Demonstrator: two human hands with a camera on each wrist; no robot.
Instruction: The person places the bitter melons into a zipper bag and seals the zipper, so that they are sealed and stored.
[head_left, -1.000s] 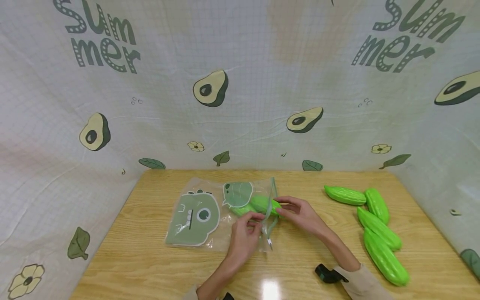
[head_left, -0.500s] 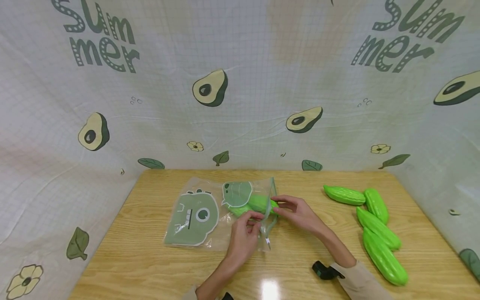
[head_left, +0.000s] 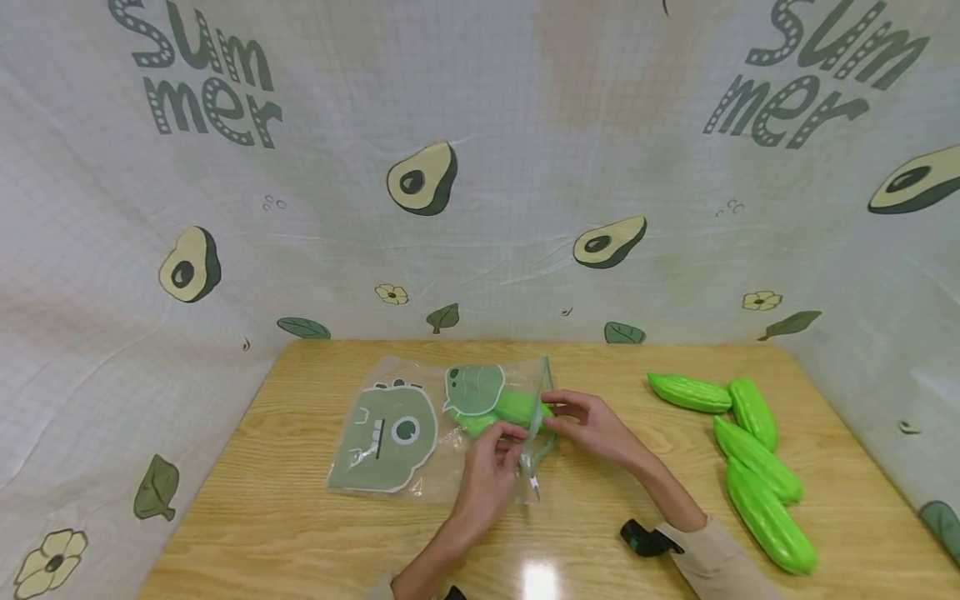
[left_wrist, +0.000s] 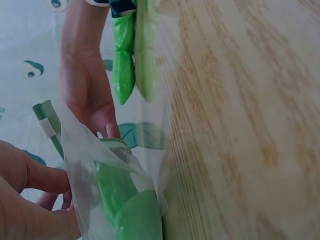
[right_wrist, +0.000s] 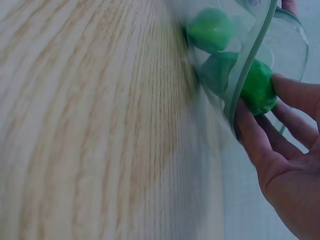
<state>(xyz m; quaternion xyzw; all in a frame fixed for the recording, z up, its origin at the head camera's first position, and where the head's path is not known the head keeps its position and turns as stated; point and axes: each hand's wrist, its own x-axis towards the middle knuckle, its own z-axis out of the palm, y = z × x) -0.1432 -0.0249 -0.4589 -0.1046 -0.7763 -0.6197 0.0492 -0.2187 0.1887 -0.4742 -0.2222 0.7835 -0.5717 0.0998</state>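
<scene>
A clear zip bag (head_left: 390, 442) with a green cartoon monster print lies on the table, its mouth held open on the right. My left hand (head_left: 489, 475) pinches the near side of the bag's mouth between thumb and fingers, also plain in the left wrist view. My right hand (head_left: 598, 427) grips the end of a green bitter melon (right_wrist: 259, 90) at that mouth; most of the melon is inside the bag. Another bitter melon (right_wrist: 210, 30) lies deeper in the bag, beside the first. The tips of some left fingers are hidden behind the plastic.
Several more green bitter melons (head_left: 772, 517) lie in a bent row on the right of the wooden table (head_left: 285, 542). A white cloth (head_left: 510, 275) printed with avocados hangs behind and at both sides. A white zip slider (head_left: 534, 482) sits at the near end of the bag's mouth.
My right hand has shifted slightly left, and the bitter melon it grips has slid further into the bag. My left hand has stayed nearly still at the bag's edge.
</scene>
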